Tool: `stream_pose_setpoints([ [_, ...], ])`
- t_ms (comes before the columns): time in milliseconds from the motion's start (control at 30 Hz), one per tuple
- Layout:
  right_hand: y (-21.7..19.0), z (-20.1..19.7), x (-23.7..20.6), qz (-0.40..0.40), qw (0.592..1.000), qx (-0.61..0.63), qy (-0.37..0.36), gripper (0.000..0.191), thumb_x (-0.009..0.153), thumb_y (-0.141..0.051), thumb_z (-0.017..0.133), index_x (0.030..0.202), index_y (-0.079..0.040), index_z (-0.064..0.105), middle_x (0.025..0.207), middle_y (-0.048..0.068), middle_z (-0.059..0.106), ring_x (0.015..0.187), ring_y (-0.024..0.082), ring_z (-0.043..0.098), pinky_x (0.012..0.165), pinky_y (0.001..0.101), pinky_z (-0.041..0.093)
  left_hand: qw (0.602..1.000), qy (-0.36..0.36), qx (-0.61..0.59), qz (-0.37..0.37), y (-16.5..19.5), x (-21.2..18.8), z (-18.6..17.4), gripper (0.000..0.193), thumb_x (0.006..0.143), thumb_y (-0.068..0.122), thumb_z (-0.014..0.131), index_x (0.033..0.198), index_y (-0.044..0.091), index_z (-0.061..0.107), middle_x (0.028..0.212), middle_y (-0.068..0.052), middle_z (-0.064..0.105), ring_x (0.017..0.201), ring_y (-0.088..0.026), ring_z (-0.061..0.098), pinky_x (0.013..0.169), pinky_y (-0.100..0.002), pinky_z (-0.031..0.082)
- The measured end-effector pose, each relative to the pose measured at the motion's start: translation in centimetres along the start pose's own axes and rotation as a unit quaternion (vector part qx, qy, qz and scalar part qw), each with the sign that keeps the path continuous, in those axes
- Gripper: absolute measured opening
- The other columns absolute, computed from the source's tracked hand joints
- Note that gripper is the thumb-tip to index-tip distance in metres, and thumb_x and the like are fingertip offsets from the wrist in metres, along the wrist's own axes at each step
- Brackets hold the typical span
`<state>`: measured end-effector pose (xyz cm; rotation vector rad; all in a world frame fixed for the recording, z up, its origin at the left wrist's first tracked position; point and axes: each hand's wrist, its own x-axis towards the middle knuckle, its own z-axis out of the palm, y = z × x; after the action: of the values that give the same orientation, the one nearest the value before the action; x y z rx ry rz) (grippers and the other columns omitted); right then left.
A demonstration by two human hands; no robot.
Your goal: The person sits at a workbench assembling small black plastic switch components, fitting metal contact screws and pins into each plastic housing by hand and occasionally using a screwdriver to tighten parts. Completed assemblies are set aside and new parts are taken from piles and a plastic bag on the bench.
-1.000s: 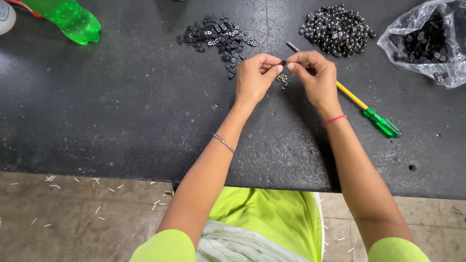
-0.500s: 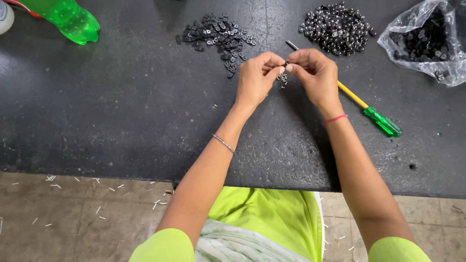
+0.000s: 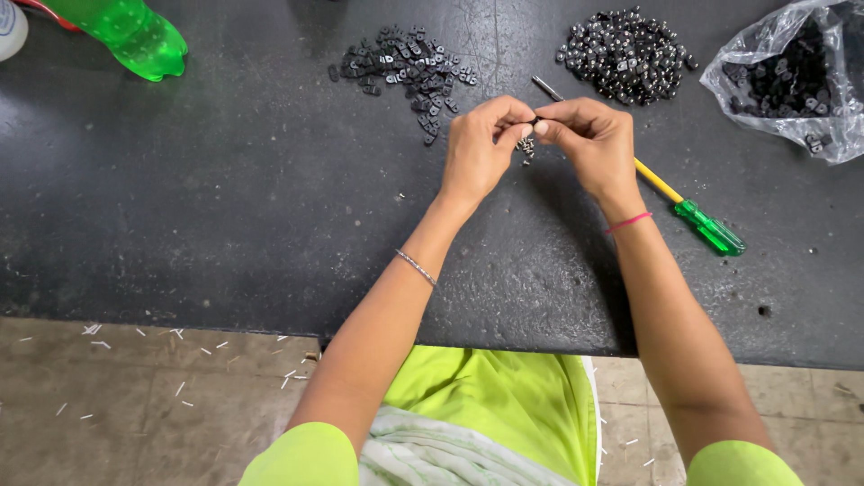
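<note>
nearest the camera, a lime-green garment [image 3: 504, 405] covers the person's lap, above a tiled floor [image 3: 135, 396] strewn with small white scraps. both forearms reach forward over the edge of a black worktable [image 3: 225, 225]. the left wrist carries a thin metal bangle [image 3: 417, 267]; the right wrist carries a pink band [image 3: 627, 221].

the left hand [image 3: 477, 148] and right hand [image 3: 589, 144] meet above the table, fingertips pressed together on one tiny dark part [image 3: 535, 120] pinched between them. a small cluster of metal pieces [image 3: 526, 148] lies on the table just below the fingertips. a screwdriver [image 3: 670, 191] with a yellow shaft and green handle lies on the table under the right hand, its metal tip emerging near the fingertips.

farther out, a pile of flat black parts [image 3: 405, 67] lies beyond the left hand, and a pile of shiny dark beads [image 3: 625, 54] beyond the right. a clear plastic bag [image 3: 792, 76] holding black parts sits at far right. a green plastic bottle [image 3: 130, 36] lies at far left.
</note>
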<state>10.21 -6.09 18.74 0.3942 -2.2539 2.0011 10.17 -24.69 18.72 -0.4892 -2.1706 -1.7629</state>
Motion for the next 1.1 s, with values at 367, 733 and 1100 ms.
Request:
stream_pose_setpoints([
  [367,-1.0,-0.6,-0.1,-0.005,0.997,-0.072,0.009,0.018,0.096,-0.005,0.078,0.114,-0.004,0.075,0.102,0.005,0.076,0.089,0.011,0.069,0.081,0.0282,0.057,0.914,-0.012,-0.37,-0.167,-3.5,0.2,1.1,0.023,0.098,0.008,0.075,0.117,-0.003,0.069,0.107,-0.009,0.073,0.095,-0.013,0.067,0.088,-0.029,0.057],
  [733,-1.9,0.2,-0.8,-0.15,0.924,-0.349,-0.037,0.016,0.085,-0.006,0.081,0.1,-0.007,0.076,0.094,0.01,0.068,0.087,0.029,0.067,0.077,0.0392,0.053,0.839,-0.022,-0.485,-0.246,-2.4,0.6,-0.5,0.024,0.1,0.014,0.068,0.121,0.002,0.067,0.112,-0.011,0.074,0.1,-0.015,0.071,0.094,-0.03,0.059],
  [1100,-1.2,0.2,-0.8,-0.076,0.956,-0.282,0.006,0.011,0.093,-0.005,0.076,0.101,-0.003,0.07,0.095,0.008,0.07,0.082,0.019,0.068,0.075,0.0329,0.055,0.849,-0.016,-0.465,-0.251,-3.9,0.6,0.0,0.026,0.098,0.015,0.073,0.119,0.001,0.071,0.105,-0.007,0.074,0.093,-0.011,0.069,0.085,-0.025,0.058],
])
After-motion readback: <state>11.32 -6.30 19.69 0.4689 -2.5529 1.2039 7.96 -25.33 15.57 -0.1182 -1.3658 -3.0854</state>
